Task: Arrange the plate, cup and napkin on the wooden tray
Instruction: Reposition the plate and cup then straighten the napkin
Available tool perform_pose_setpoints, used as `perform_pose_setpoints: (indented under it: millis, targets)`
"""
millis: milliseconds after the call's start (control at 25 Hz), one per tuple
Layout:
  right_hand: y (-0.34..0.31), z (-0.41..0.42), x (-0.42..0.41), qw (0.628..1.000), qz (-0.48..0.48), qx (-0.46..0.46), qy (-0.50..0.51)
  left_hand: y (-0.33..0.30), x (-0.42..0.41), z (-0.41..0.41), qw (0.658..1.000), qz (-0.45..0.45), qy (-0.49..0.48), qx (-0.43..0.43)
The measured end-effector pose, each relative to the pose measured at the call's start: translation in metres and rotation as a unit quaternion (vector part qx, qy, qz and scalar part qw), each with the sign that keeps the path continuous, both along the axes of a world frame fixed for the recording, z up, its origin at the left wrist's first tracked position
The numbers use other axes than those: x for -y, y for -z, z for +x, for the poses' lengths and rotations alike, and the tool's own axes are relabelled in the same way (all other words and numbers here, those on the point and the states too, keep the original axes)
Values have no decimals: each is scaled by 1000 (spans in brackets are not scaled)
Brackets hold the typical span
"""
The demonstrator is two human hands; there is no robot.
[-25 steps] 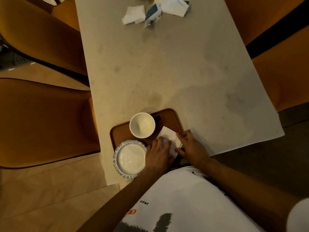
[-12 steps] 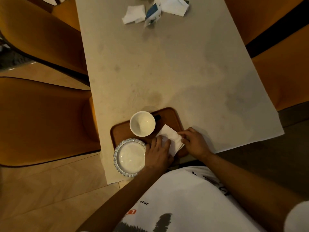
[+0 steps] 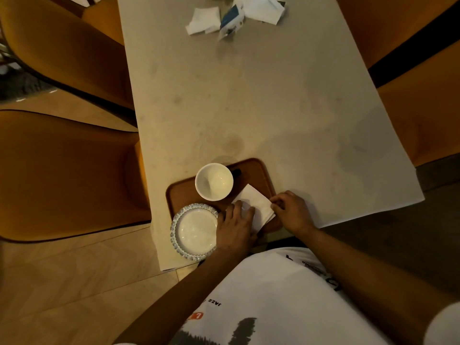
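A brown wooden tray [image 3: 258,174] lies at the near edge of the pale table. On it stand a white cup [image 3: 214,181] with a dark handle at the back and a white plate [image 3: 195,231] with a blue-patterned rim at the front left, overhanging the tray's near edge. A folded white napkin [image 3: 255,205] lies on the tray's right part. My left hand [image 3: 235,226] presses flat on the napkin's left side. My right hand [image 3: 292,211] pinches its right corner with the fingertips.
Crumpled white napkins and a blue-and-white packet [image 3: 231,18] lie at the table's far end. Orange chairs [image 3: 64,170] stand along the left side, and orange seating [image 3: 423,95] runs along the right. Wooden floor shows at the lower left.
My right hand has slid from on top of the napkin to its right corner, which uncovers more of the napkin. My left hand has stayed pressed on it.
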State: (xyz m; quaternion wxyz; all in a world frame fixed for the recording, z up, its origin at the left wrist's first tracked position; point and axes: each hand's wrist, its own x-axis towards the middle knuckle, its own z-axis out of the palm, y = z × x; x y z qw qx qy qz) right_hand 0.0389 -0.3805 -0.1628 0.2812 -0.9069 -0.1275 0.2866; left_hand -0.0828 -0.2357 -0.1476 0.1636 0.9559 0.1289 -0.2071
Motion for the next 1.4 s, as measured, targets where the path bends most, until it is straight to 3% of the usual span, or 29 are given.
perform_pose_setpoints:
  millis: [680, 1080, 1280, 1400]
  targets:
    - [3, 0, -11, 998, -17, -18, 49, 6, -2, 0, 999, 19, 23, 16]
    - [-6, -14, -12, 998, -31, 39, 43, 3, -11, -17, 997, -51, 22, 62]
    - [-16, -31, -20, 982, -62, 146, -105, -1, -20, -40, 994, -36, -48, 87]
    - [-15, -32, -28, 960, -106, 139, -217, -9, -27, -47, 991, -10, -115, 71]
